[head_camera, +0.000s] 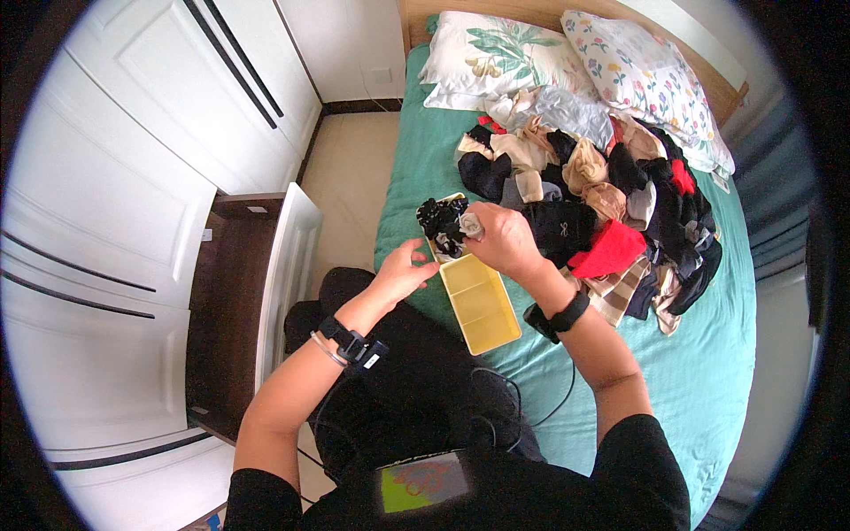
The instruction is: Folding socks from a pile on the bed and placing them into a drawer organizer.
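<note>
My right hand (503, 240) grips a small rolled grey-white cloth piece (471, 226), perhaps a sock. It holds the roll above the right side of a compartment filled with bunched black cloth pieces (441, 218), some with light specks. That compartment adjoins a shallow yellow divided tray (483, 306) on the bed; whether the two are one box I cannot tell. Nothing is in the tray's visible sections. My left hand (402, 273) is at the tray's left, fingers apart and holding nothing.
A heap of socks and small clothes (584, 192) covers the green bedspread (412, 152) on the right. Pillows (505, 60) lie against the wooden headboard (465, 10). An open drawer (232, 318) juts from the white wardrobe (133, 219) at left. A black cable (564, 398) crosses the bed.
</note>
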`<state>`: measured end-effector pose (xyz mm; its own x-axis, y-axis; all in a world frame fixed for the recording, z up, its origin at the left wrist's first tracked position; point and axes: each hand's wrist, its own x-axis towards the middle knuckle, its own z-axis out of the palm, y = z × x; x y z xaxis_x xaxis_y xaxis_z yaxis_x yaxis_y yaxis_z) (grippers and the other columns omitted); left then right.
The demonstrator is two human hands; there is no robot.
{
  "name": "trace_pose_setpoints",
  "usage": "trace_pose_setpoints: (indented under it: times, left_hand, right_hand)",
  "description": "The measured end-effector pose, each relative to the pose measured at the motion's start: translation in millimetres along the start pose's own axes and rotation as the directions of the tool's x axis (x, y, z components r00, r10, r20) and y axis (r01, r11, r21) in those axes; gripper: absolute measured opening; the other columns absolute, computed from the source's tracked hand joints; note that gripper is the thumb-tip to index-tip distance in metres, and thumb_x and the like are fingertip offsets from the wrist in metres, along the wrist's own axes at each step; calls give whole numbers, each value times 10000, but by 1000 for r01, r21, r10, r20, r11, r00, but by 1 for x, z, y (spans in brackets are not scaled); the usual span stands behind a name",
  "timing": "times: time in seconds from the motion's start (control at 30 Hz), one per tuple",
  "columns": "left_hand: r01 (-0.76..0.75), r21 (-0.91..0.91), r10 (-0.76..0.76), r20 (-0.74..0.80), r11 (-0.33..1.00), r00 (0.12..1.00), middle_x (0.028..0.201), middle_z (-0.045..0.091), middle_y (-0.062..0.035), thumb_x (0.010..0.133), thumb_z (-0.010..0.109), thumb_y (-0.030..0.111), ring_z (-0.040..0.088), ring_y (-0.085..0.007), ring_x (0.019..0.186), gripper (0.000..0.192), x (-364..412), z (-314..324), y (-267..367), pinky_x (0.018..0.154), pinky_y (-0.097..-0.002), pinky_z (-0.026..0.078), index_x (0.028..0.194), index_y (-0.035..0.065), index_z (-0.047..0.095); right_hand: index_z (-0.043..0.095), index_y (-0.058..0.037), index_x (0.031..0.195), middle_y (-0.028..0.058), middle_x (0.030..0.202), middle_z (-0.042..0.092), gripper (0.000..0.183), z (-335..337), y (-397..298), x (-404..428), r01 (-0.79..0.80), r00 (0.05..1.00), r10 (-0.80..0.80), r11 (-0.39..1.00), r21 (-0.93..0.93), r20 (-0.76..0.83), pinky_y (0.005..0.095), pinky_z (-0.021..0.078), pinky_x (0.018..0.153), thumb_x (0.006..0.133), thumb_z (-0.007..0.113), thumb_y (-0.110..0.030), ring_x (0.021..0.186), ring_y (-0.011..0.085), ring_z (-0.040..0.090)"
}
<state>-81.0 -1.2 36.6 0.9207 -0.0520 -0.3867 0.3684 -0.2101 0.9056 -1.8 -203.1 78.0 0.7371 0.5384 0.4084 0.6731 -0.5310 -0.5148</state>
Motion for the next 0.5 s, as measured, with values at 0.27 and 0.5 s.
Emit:
trace_pose_setpoints:
  times: [0.27, 0.5]
  left_hand:
    - [-147, 398, 234, -180, 906, 955, 962, 691, -146, 777, 786, 229, 684, -216, 808, 534, 31, 19, -26, 692, -337, 546, 1169, -51, 557]
    - [-171, 445, 309, -258, 879, 915, 838, 684, -180, 747, 800, 248, 688, -282, 779, 403, 35, 26, -18, 685, -385, 526, 928, -41, 587]
  right_hand:
    - [536, -33, 811, 176, 804, 573, 202, 25, 17, -2, 31, 996, -16, 984, -173, 86, 474, 514, 652, 657, 656, -82, 738, 385, 625]
    - [565, -35, 831, 166, 848, 589, 168, 45, 19, -6, -24, 979, 73, 967, -253, 188, 469, 527, 654, 684, 646, -53, 714, 380, 637]
